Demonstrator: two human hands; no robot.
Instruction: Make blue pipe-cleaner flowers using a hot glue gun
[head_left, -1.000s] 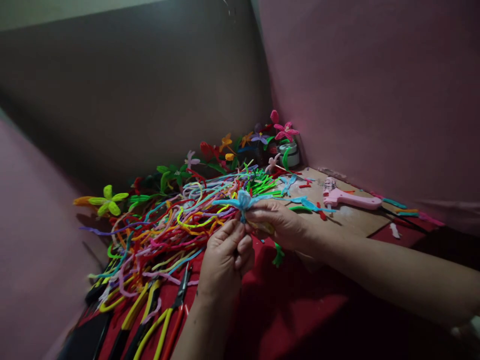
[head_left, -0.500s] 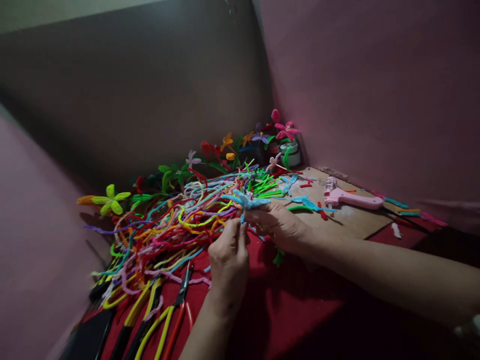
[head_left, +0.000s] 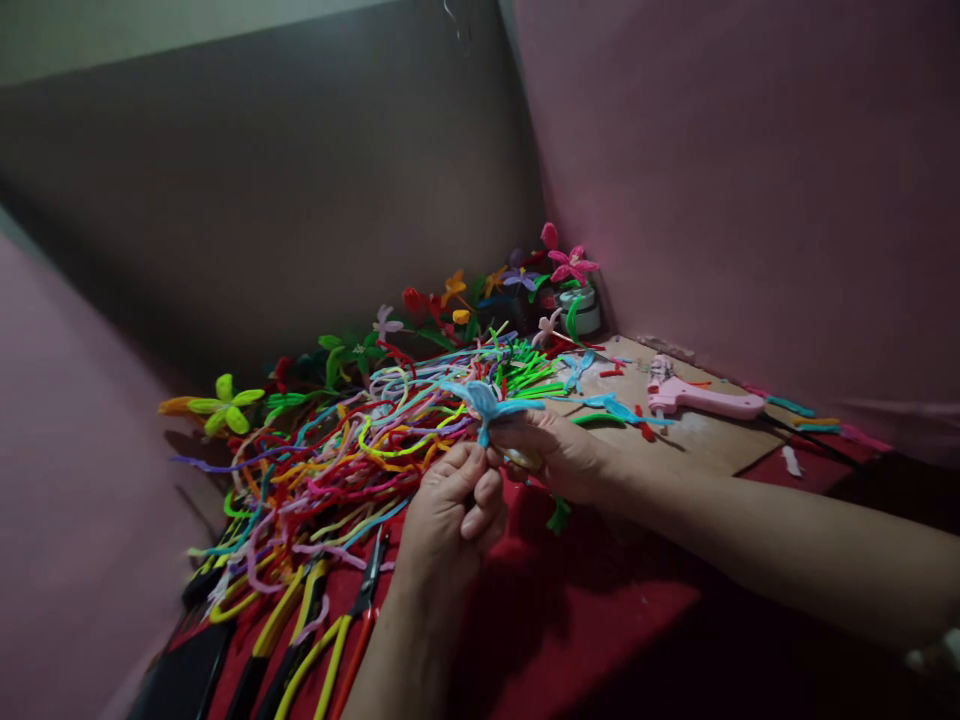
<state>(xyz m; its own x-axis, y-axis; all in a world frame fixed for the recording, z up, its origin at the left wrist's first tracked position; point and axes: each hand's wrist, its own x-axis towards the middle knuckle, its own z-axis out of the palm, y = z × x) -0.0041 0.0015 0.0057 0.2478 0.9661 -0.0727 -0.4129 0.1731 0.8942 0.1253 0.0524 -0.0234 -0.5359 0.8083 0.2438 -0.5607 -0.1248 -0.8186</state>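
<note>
Between my two hands is a light blue pipe-cleaner flower (head_left: 486, 402), its petals spread outward above the fingers. My right hand (head_left: 559, 452) pinches it from the right, under the petals. My left hand (head_left: 454, 500) is closed at the short blue base, thumb and finger pressed together there, the other fingers curled. Just behind them lies a heap of loose pipe cleaners (head_left: 322, 485) in many colours. More blue pipe-cleaner pieces (head_left: 611, 405) rest on the board to the right of my right hand.
A pink glue gun (head_left: 701, 397) lies on a brown board (head_left: 712, 445). Pliers with yellow-black handles (head_left: 274, 615) and scissors (head_left: 367, 580) lie at the front left on red cloth (head_left: 570, 640). Several finished flowers (head_left: 225, 405) stand along the back, near a white jar (head_left: 581, 312).
My left hand has turned and its fingers have shifted around the base of the blue flower. The flower has tilted, its petals reaching slightly further left.
</note>
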